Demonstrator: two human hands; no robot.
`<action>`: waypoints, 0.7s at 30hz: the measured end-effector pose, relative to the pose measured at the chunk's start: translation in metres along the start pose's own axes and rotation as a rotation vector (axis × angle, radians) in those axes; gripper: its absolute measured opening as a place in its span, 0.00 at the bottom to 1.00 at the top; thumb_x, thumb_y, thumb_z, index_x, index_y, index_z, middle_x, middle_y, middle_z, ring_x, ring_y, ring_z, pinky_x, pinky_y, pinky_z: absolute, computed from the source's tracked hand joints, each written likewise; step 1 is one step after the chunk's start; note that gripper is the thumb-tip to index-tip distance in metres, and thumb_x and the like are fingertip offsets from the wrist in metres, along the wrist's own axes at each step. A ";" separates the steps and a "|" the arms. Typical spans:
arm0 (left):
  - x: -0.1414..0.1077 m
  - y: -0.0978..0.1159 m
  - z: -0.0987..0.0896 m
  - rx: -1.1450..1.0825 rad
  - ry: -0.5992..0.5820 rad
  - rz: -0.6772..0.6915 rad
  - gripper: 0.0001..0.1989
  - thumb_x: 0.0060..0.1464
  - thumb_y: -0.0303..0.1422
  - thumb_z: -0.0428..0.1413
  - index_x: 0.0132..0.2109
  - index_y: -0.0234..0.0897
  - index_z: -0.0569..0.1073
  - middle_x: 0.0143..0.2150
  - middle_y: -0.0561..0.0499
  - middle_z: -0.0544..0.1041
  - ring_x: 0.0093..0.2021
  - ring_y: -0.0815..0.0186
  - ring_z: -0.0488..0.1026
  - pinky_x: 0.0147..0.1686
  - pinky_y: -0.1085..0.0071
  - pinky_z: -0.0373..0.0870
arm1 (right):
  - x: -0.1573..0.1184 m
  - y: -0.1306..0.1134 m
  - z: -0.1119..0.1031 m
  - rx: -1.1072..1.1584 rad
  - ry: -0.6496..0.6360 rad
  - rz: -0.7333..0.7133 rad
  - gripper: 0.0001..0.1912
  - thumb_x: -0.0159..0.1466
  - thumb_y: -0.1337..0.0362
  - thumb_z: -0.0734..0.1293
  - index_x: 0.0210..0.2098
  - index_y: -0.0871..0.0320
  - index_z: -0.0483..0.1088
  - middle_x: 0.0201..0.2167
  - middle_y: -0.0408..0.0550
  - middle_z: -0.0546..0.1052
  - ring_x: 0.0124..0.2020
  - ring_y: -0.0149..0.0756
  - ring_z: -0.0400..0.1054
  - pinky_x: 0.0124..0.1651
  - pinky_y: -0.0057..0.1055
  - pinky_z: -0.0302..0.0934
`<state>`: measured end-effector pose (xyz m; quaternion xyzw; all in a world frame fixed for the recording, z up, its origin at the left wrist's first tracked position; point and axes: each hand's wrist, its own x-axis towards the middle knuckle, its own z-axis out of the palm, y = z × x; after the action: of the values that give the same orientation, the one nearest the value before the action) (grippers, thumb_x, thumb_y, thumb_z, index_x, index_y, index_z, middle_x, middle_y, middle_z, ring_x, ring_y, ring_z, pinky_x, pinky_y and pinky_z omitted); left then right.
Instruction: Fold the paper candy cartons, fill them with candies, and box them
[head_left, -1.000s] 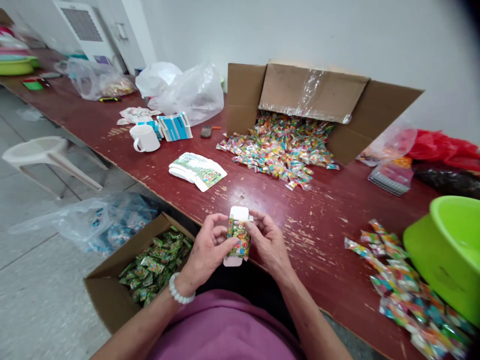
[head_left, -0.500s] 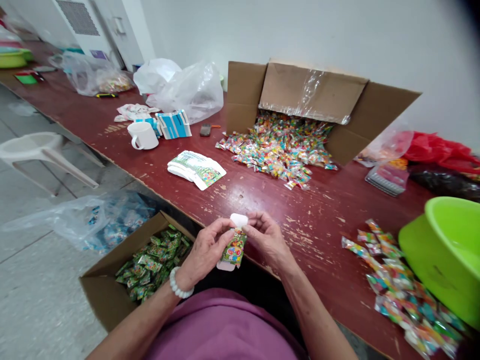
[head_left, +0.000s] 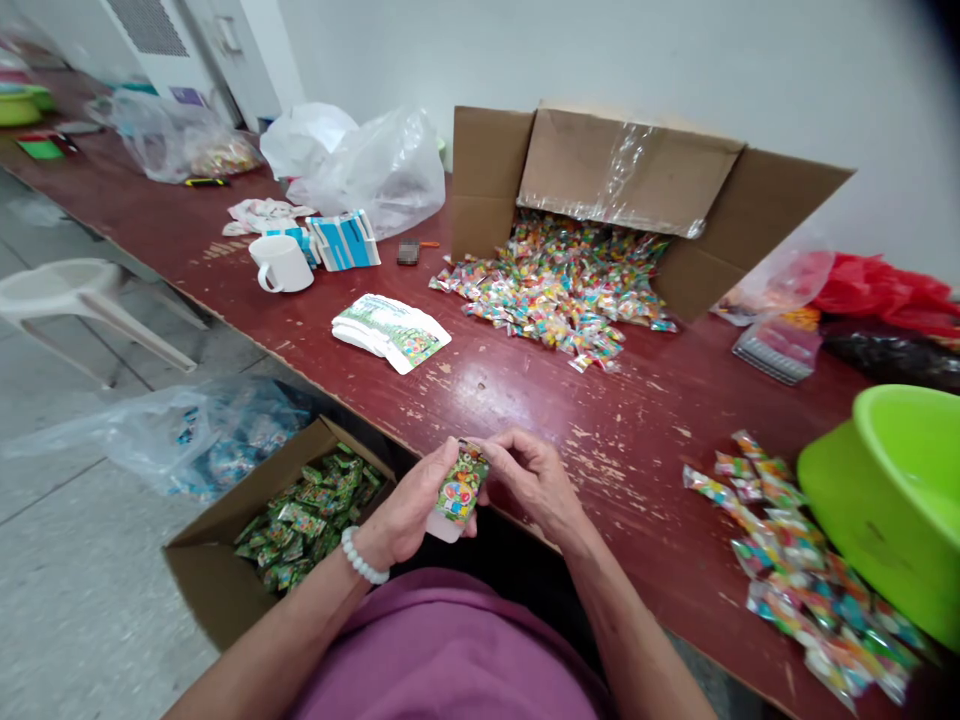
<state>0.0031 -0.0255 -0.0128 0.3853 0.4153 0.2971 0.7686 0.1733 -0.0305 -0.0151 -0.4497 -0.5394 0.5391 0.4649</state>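
Observation:
A small printed candy box (head_left: 460, 487), green with colourful pictures, is held over the table's front edge. My left hand (head_left: 420, 500) grips it from the left side, with fingertips showing under its right edge. The fingers of my right hand (head_left: 529, 475) pinch the top right corner. A white flap sticks out at the box's lower end; no white flap shows at the upper end. Just beyond lies a stack of flat printed cartons (head_left: 391, 332). Below and to the left, an open cardboard box (head_left: 199, 580) holds many green packets (head_left: 315, 515).
A large cardboard carton (head_left: 622, 170) spills wrapped candies (head_left: 559, 290) onto the red table (head_left: 517, 395). At right, a green basin (head_left: 877, 500) stands beside more candies (head_left: 795, 570). A white mug (head_left: 283, 265) and plastic bags (head_left: 382, 175) sit at the left; a white stool (head_left: 67, 285) stands on the floor.
The white flap at the candy box's top has been folded down out of sight. My left hand has shifted from pinching the top to wrapping around the box's side.

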 end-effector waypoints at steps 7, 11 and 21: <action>0.003 0.001 0.001 0.154 0.029 0.089 0.33 0.62 0.58 0.43 0.42 0.30 0.75 0.27 0.48 0.75 0.18 0.71 0.69 0.18 0.76 0.64 | 0.008 -0.006 0.003 0.114 0.078 0.147 0.12 0.58 0.57 0.74 0.33 0.59 0.73 0.23 0.44 0.78 0.19 0.33 0.72 0.23 0.28 0.64; 0.003 0.000 -0.003 0.175 -0.008 0.113 0.33 0.61 0.57 0.44 0.44 0.30 0.76 0.28 0.48 0.75 0.19 0.71 0.70 0.19 0.76 0.64 | 0.008 -0.012 0.004 0.210 0.061 0.138 0.12 0.56 0.57 0.74 0.29 0.59 0.71 0.19 0.43 0.77 0.16 0.34 0.71 0.23 0.28 0.63; 0.001 0.000 0.001 0.140 0.047 0.100 0.32 0.61 0.54 0.48 0.60 0.34 0.68 0.29 0.49 0.75 0.23 0.67 0.70 0.19 0.75 0.66 | -0.010 -0.007 -0.001 0.027 -0.162 -0.032 0.09 0.66 0.56 0.68 0.39 0.56 0.73 0.44 0.49 0.78 0.28 0.31 0.74 0.33 0.31 0.68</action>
<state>0.0043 -0.0250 -0.0131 0.4513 0.4333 0.3142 0.7141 0.1762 -0.0402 -0.0086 -0.3895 -0.5750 0.5737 0.4342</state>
